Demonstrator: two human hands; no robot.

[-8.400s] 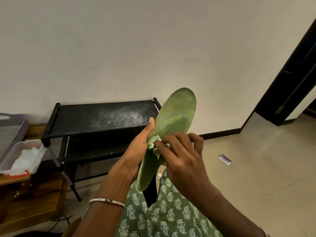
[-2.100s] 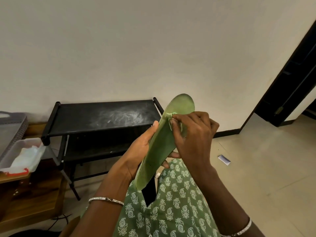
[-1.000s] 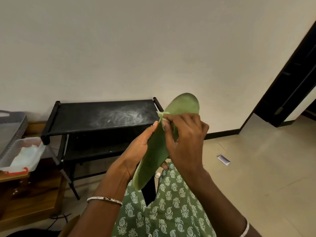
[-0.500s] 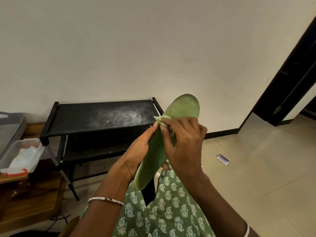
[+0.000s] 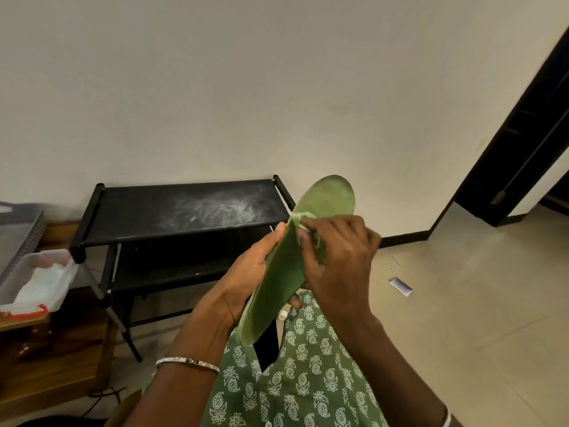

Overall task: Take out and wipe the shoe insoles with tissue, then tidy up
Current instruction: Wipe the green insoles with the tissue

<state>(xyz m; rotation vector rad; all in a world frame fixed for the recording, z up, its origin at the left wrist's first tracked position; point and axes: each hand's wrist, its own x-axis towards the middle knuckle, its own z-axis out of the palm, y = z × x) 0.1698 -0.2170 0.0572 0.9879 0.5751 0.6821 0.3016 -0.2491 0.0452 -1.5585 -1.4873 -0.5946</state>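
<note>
Left hand (image 5: 246, 272) is gripping a long green foam shoe insole (image 5: 278, 282) from behind, thumb lying up its left edge and fingertips curling round to its right edge. The insole is standing tilted in the air above the lap, toe end up and leaning right, heel end down over a green garment with a white leaf print (image 5: 308, 380). Right hand (image 5: 341, 260) is pinching a small crumpled wad of pale greenish tissue (image 5: 303, 215) with curled fingers and pressing it against the insole's face just below the toe end; most of the wad is sitting hidden under the fingers. A thin silver bangle (image 5: 187, 362) is showing on the left wrist. Behind the hands a black two-tier metal shoe rack (image 5: 184, 211) is standing against the pale wall, with whitish smears showing on the right half of its top shelf. By the rack's left front corner a clear plastic tray (image 5: 18, 272) is sitting on a brown wooden cabinet (image 5: 46, 349), near its front edge, holding loose white tissue (image 5: 46, 278). A small white slip of paper (image 5: 400, 286) is lying on the beige tiled floor (image 5: 477, 318), right of the hands. A dark door frame (image 5: 517, 149) is showing at the far right.
</note>
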